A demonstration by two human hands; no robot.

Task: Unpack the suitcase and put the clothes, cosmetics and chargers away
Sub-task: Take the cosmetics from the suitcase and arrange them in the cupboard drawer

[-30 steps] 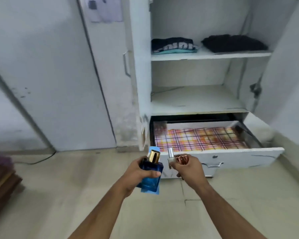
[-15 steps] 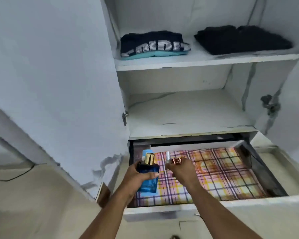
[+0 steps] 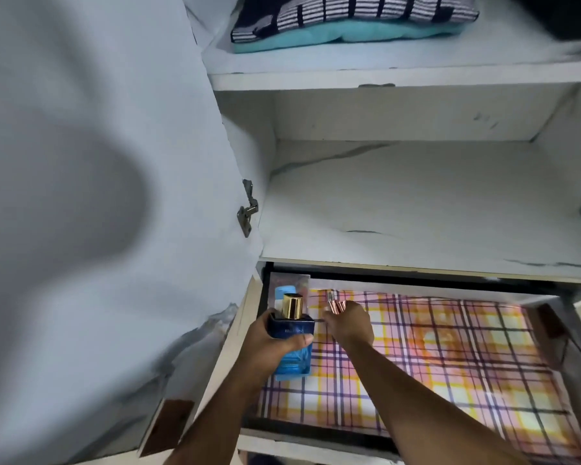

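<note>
Landmark: the open drawer (image 3: 249,333) at the foot of the white wardrobe is taken as reference; its floor is covered by a plaid liner (image 3: 450,357) in pink, orange and purple.
Left hand (image 3: 269,344): held over the drawer's left front part; the fingers are wrapped round a blue perfume bottle (image 3: 292,333), with the thumb laid across its front face.
Perfume bottle: kept upright above the liner's left side, dark blue at the shoulder and lighter blue below, topped by a gold cap (image 3: 292,306); a pale blue item is seen behind it, but what it is cannot be told.
Right hand (image 3: 349,322): reached over the drawer just right of the bottle; the fingers are curled round small cosmetics (image 3: 335,304) with rose-gold and silver tips, which stick out toward the drawer's back left corner. How many pieces are held cannot be told.
Wardrobe door (image 3: 98,196): swung open to the left of the drawer, pale and marbled, with a metal hinge (image 3: 248,209) at its inner edge.
Lower shelf (image 3: 416,203): placed directly above the drawer, white with grey veining.
Upper shelf (image 3: 399,75): set farther above the drawer; a folded striped garment (image 3: 349,11) is laid on a folded teal one (image 3: 349,35).
Dark garment (image 3: 567,15): cut off by the frame's right edge, on the same upper shelf.
</note>
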